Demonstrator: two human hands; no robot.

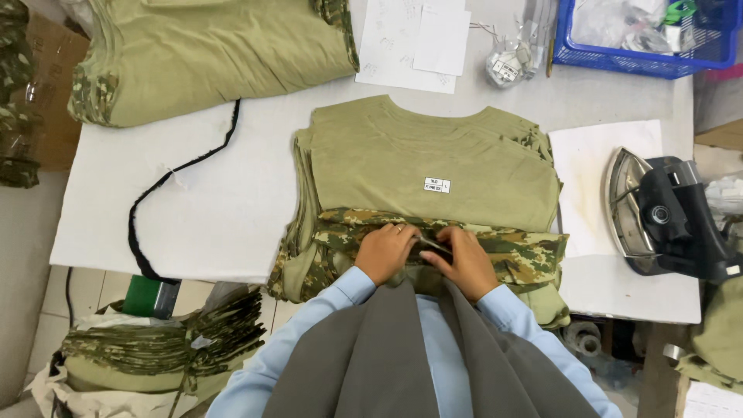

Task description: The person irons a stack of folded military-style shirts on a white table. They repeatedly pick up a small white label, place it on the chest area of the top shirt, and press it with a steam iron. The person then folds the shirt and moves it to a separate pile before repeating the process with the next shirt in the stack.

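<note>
Shirts (422,166), olive green with camouflage trim, are sitting in a neat stack in the middle of the white bench (209,209), collars pointing to the far side. Both hands are working at the near edge of that stack, right on the camouflage hem band (511,248). The left hand (385,251) is pressing down with fingers curled over the fabric, and the right hand (464,263) is pinching something small and dark against the hem; I can't tell what it is, it's mostly covered. So both grips are narrow, closed on cloth rather than spread wide.

Looks to me like the step going on is fiddling with or checking the hem of the top shirt, and I'd say the next move is calling for keeping that hem flat and lined up with the layers below.

Off to the right an iron (658,213) is resting on the bench, a blue basket (576,46) is sitting at the far right, and another folded pile (209,54) is lying far left.
</note>
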